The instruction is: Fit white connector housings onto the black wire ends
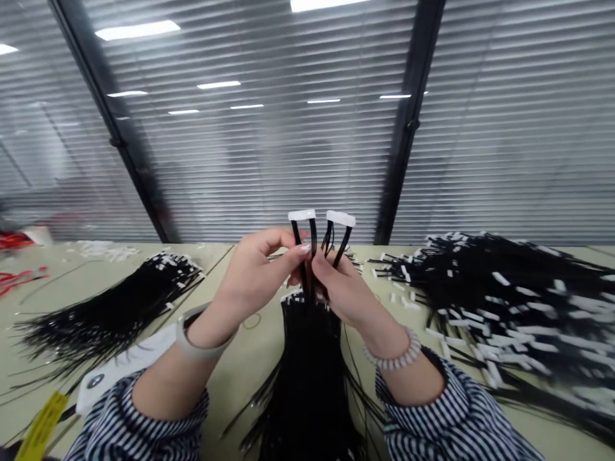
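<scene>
Left hand (pixel 254 275) and right hand (pixel 348 294) both had their grip clamped on black wires (pixel 312 238) right under two white connectors (pixel 301 215), up above three black wire piles (pixel 504 301) on the desk (pixel 250 384).

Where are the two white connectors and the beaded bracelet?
left-hand white connector (pixel 302 215): head view, middle of the white housing
right-hand white connector (pixel 341 218): head view, middle of the white housing
beaded bracelet (pixel 393 351): head view, beads on top of the right wrist

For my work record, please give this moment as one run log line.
left hand: holds wires of white connector | right hand: holds wires of second white connector | below: black wire bundle
</scene>
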`<state>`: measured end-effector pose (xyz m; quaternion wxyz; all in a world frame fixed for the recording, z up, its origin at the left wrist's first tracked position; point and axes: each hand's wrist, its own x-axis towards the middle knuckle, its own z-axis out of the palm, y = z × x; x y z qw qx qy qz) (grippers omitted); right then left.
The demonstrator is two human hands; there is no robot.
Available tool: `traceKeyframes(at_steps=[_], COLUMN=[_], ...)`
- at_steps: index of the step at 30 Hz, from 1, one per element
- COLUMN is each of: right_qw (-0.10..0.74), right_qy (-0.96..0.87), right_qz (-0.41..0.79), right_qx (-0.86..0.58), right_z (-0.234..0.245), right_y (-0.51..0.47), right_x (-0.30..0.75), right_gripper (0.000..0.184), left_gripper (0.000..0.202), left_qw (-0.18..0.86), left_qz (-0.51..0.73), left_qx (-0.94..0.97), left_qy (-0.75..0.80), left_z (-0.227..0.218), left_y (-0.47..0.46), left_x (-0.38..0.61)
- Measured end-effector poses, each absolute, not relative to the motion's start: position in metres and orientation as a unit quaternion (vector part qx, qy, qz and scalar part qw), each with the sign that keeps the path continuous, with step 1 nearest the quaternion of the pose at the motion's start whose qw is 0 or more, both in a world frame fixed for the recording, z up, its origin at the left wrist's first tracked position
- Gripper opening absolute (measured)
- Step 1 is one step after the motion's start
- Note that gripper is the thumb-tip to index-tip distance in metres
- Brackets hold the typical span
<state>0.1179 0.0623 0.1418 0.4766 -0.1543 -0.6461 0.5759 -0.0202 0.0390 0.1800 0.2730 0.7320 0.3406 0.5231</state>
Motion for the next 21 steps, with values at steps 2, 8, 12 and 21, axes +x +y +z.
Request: traceKeyframes(at_steps=[2, 8, 12, 21], right_qw=[0.435, 0.4, 0.442, 0.656], right_qy=[-0.628, -0.578, -0.538, -0.551], right_qz=[0.63, 0.696, 0.696, 0.457], right_qx=[-0.141, -0.148, -0.175, -0.238], right_z=[0.139, 0.14, 0.151, 0.173], right_y=[0.064, 0.064, 0.057, 0.058], right_x=[0.119, 0.12, 0.127, 0.17], right_gripper=[0.04, 0.044, 0.035, 0.016], left_gripper=[0.022, 0.026, 0.018, 0.024], left_qw=[0.308, 0.202, 0.079, 0.069], left_qz=[0.514, 0.607, 0.583, 0.465], left_qx=[0.73, 0.657, 0.605, 0.497], left_qy=[0.329, 0.399, 0.537, 0.729], left_z=[0.177, 0.171, 0.168, 0.09], left_y=[0.038, 0.046, 0.082, 0.111], left_x=[-0.02, -0.06, -0.15, -0.306])
